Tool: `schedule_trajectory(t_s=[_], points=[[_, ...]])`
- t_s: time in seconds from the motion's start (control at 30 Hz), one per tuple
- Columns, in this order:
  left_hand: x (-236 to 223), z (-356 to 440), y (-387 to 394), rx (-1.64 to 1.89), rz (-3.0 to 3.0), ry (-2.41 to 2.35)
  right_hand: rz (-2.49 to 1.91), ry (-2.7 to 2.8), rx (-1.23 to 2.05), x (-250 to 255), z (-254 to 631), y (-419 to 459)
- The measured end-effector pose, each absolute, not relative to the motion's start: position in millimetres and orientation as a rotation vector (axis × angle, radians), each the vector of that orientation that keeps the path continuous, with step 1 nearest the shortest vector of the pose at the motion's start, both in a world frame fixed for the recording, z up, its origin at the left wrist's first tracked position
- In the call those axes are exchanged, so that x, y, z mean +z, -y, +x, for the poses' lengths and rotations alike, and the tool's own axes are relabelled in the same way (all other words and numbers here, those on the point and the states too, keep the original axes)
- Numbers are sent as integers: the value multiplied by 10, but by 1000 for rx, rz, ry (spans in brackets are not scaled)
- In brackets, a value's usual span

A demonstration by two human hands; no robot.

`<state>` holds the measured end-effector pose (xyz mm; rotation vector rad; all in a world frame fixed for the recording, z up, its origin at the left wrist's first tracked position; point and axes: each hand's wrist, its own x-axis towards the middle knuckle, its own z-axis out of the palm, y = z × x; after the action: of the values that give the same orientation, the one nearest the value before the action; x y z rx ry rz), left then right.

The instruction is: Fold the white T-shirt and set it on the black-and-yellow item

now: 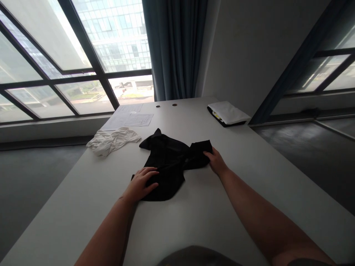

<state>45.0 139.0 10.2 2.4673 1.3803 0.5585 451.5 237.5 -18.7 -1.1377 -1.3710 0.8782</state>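
Note:
A crumpled black garment (170,162) lies in the middle of a long white table (194,214). My left hand (141,183) rests flat on the garment's near left corner, fingers spread and pressing the cloth down. My right hand (215,160) touches the garment's right end, and its fingertips curl onto the edge of the cloth there. Whether those fingers pinch the fabric or only press on it is hard to tell. Both forearms stretch in from the bottom of the view.
A crumpled white cloth (112,140) lies at the table's left edge. Papers (130,118) sit behind it. A white-and-black folder (227,112) rests at the far right corner. Two cable holes (166,105) mark the far edge. Windows and a curtain stand beyond.

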Motion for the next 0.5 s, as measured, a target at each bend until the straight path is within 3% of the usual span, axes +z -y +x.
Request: schedule_trajectory(t_s=[0.23,0.5], points=[[18,558,-1345,310,2522,-1202,-874,1005,1183,-164,4497,-2406],[-18,527,-1444,661,2309,-1410,-826,756,1215,-256,4582,-2517]])
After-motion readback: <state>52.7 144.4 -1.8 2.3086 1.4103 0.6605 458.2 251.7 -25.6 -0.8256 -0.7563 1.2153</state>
